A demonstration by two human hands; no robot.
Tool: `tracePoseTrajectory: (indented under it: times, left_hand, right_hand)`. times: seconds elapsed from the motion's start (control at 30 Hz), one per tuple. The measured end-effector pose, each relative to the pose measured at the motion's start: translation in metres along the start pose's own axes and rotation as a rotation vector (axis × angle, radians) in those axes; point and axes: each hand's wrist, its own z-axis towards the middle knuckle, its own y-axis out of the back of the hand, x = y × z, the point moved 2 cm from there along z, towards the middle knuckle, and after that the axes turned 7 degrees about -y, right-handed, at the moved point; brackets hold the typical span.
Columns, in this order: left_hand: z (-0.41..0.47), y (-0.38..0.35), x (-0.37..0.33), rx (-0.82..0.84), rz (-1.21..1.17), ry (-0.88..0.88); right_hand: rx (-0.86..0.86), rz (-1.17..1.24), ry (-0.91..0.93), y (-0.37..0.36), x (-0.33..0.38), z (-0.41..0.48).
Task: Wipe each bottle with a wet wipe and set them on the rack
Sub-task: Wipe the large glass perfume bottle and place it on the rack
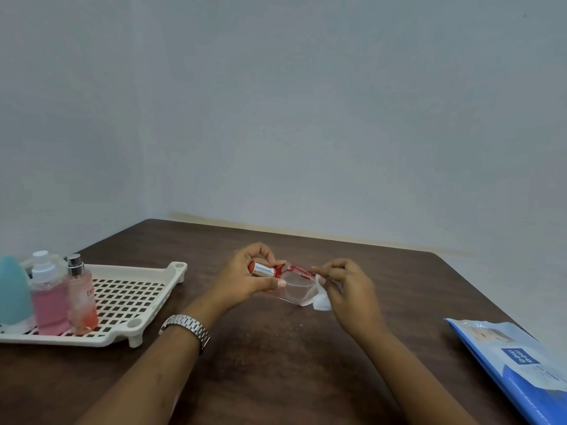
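Nearest, low and to the right of the clear bottle (296,289), well apart from it: soft blue wipes pack (515,366), glossy film, lying flat at the edge of the dark wood-grain table (276,363).

Near left of the clear bottle: metal link watch (187,328) on the left wrist.

Further left, well apart: cream plastic rack (129,299), square-hole grid, short legs. Three upright on its left end: rounded blue bottle (13,289), pink bottle (50,302) with white pump, slim peach bottle (82,296) with silver spray top.

Clear bottle itself: flat-sided glass, silver cap, red trim at the neck, held on its side just above the table's centre. Left hand (242,277) at the cap end, fingers curled over the cap, thumb pressed beneath. Right hand (349,289) at the base end, fingertips pinching a crumpled white wet wipe (321,297) against the glass.

Behind the clear bottle: plain, matte, pale wall (276,102).
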Motion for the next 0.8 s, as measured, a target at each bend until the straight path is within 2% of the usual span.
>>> tracePoseTrajectory:
  times: [0.17,0.37,0.47,0.67,0.8]
  left_hand:
    - [0.001,-0.001,-0.001,0.013,0.011,-0.015]
    - [0.002,-0.011,-0.006,0.052,0.093,-0.111]
    - [0.002,-0.011,-0.005,0.044,0.101,-0.109]
    - [0.002,-0.009,-0.002,0.035,0.082,-0.058]
    - [0.003,-0.009,0.001,0.018,0.078,-0.060]
  right_hand:
    - [-0.074,0.065,-0.125,0.004,-0.001,-0.004]
    - [-0.161,0.244,-0.006,-0.007,0.031,-0.016]
    - [-0.162,0.252,-0.015,-0.009,0.028,-0.015]
    - [-0.050,0.156,-0.288,-0.001,-0.013,-0.004]
    - [-0.098,0.209,-0.329,-0.005,-0.017,-0.002]
